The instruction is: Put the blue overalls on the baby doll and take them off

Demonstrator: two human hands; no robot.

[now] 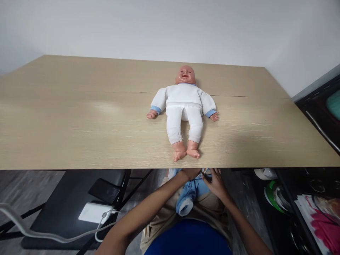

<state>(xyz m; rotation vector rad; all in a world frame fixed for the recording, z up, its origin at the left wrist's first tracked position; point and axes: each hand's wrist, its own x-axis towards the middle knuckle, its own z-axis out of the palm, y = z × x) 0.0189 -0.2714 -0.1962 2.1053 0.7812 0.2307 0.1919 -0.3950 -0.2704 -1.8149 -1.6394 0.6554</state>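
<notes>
Both hands down below the near edge of the table [79, 141], over the lap, busy with a small light-blue garment [190, 193]. Left hand [190, 173] curled over the top of the cloth, fingers bent and closed on it; right hand [216, 182] beside it on the right, fingers partly closed, pinching the fabric's upper edge, possibly at a fastening, though the table's shadow makes that hard to tell. Garment soft and bunched, knit or fleece by the look, one rolled white-lined cuff hanging toward the near side.

Judged as a handling or readying step on the garment, held off the table and not yet brought near the doll. Next move likely calls for a firm two-handed grip, cloth spread open and lifted clear of the table edge.

Baby doll [184, 109] lying face up on the tabletop, well apart from the hands, head toward the far side, feet just short of the near edge. Smooth moulded plastic head, hands and feet; white soft-cloth suit with blue cuffs, arms spread, legs straight.

Tabletop pale wood-grain laminate, flat and matte. White power adapter [92, 212] and grey cable [32, 232] on the floor at near left.
</notes>
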